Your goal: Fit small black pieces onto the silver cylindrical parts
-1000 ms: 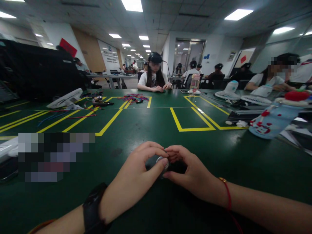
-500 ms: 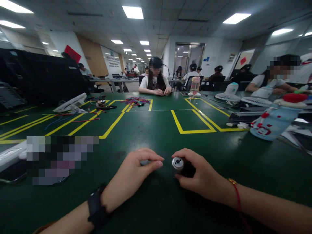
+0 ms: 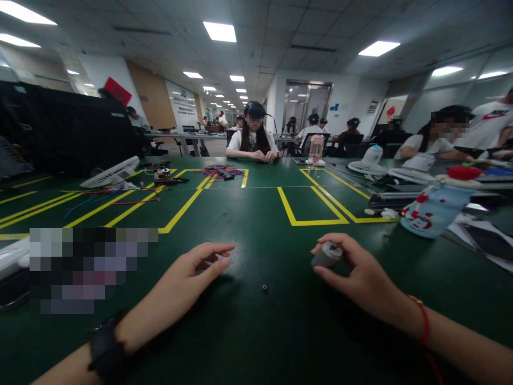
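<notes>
Small grey metal cylinder sits in the right hand, grip pinching it between thumb and fingertips, held just above the green counter, right of centre, near edge. Tiny dark part lies on the counter between the hands, touching neither. Left hand rests on the counter to the left, fingers curled with thumb and forefinger close; cannot tell if anything is held. Black wristband on left wrist, red cord on right wrist. Yellow lines farther out. A person sits at the far side.
</notes>
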Tool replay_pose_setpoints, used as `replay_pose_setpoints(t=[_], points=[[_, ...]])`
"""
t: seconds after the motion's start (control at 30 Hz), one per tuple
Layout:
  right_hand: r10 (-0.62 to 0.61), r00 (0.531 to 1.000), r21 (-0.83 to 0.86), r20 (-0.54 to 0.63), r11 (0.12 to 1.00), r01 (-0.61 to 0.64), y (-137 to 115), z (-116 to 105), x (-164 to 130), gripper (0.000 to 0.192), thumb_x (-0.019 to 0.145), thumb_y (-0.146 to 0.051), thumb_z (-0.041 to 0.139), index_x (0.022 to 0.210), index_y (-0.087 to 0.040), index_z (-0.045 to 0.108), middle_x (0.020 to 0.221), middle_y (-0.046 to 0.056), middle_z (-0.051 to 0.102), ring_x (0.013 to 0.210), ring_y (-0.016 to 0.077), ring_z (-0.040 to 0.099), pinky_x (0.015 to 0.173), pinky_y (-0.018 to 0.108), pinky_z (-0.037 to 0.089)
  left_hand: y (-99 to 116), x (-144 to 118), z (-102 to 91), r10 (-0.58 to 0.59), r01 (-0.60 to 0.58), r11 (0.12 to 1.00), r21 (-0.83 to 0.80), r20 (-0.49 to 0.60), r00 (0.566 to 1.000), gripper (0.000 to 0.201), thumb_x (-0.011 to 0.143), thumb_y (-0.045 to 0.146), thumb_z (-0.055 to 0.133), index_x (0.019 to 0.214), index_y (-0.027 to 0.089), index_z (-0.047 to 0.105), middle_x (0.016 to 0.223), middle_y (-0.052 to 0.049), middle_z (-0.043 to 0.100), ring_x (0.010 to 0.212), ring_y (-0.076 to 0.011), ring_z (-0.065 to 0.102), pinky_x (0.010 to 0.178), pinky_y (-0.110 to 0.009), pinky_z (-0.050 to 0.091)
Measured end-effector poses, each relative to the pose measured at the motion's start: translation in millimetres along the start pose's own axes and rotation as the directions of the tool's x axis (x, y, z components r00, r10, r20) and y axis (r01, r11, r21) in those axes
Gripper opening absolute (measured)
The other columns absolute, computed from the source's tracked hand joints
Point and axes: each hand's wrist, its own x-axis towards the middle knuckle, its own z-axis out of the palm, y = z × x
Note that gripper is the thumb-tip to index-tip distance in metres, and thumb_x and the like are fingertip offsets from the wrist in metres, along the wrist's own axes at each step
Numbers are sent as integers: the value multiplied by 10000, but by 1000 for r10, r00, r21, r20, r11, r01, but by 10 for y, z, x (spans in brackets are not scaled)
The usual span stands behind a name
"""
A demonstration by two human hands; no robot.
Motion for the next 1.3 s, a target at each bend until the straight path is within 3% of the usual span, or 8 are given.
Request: replay_pose_setpoints(t=[0.2, 0.37, 0.53, 0.7, 0.83, 0.97, 1.1, 1.3], points=[[290, 856, -459, -429, 746, -482, 1030, -1196, -512, 461, 741, -546, 595, 1067, -225, 544, 932, 116, 626, 725, 194, 633, 546, 274, 460, -299, -74, -160, -130, 125, 988, -87, -45, 991, 374, 829, 460, 585, 1139, 258, 639, 1019, -36, 709, 931, -246, 641, 728, -303, 501], [248, 842, -616, -479, 588, -524, 1539, -1631, -780, 636, 663, -623, 626, 1104, -172, 539, 836, 151, 617, 658, 238, 630, 525, 324, 449, -238, -82, -123, -147, 144, 986, -83, -27, 989, 363, 839, 467, 571, 1121, 248, 635, 994, -41, 704, 914, -236, 647, 770, -330, 491], [-111, 930, -773, -352, 594, -222, 706, -862, -372, 826, 791, -580, 538, 1418, -101, 291, 1359, 235, 370, 1301, 370, 311, 1049, 499, 270, -221, -85, -126, -151, 149, 986, -67, -19, 988, 366, 846, 485, 560, 1111, 245, 634, 981, -36, 706, 907, -242, 649, 752, -324, 477], [-151, 950, -187, 274, 961, 206, -290, 375, 111, 470, 856, -452, 549, 1281, -257, 509, 1227, 62, 517, 1108, 177, 481, 939, 344, 418, -285, -88, -115, -132, 132, 991, -9, -6, 991, 368, 869, 500, 521, 1129, 257, 614, 1055, -38, 681, 978, -257, 620, 796, -344, 461], [-198, 918, -30, 344, 975, 221, -437, 641, 242, 165, 873, -319, 552, 923, -209, 666, 935, 24, 600, 903, 119, 529, 794, 253, 434, -345, -72, -121, -109, 108, 993, 53, 2, 994, 379, 854, 521, 531, 1119, 261, 607, 1034, -32, 675, 966, -256, 623, 806, -355, 465], [-131, 991, -274, 24, 953, 133, -102, -95, 111, 214, 909, -351, 473, 977, -204, 614, 1001, 39, 597, 914, 130, 543, 810, 280, 431, -374, -42, -112, -124, 123, 991, 52, 21, 992, 384, 854, 537, 522, 1115, 266, 597, 1022, -28, 669, 953, -247, 625, 798, -355, 467], [10, 915, -684, -404, 661, -309, 456, -1167, -223, 325, 895, -438, 434, 1011, -174, 585, 1059, 116, 594, 970, 207, 544, 820, 363, 410, -395, -27, -90, -129, 127, 991, 41, 39, 991, 382, 843, 544, 537, 1108, 277, 599, 1026, -23, 666, 962, -244, 622, 804, -356, 465], [364, 826, -641, -430, 522, -563, 1288, -1843, -662, 438, 789, -609, 490, 909, -222, 657, 888, 136, 632, 728, 186, 574, 613, 350, 408, -410, -51, -95, -133, 132, 991, 18, 60, 989, 356, 857, 535, 525, 1110, 294, 594, 1036, -13, 664, 957, -236, 625, 786, -348, 466]])
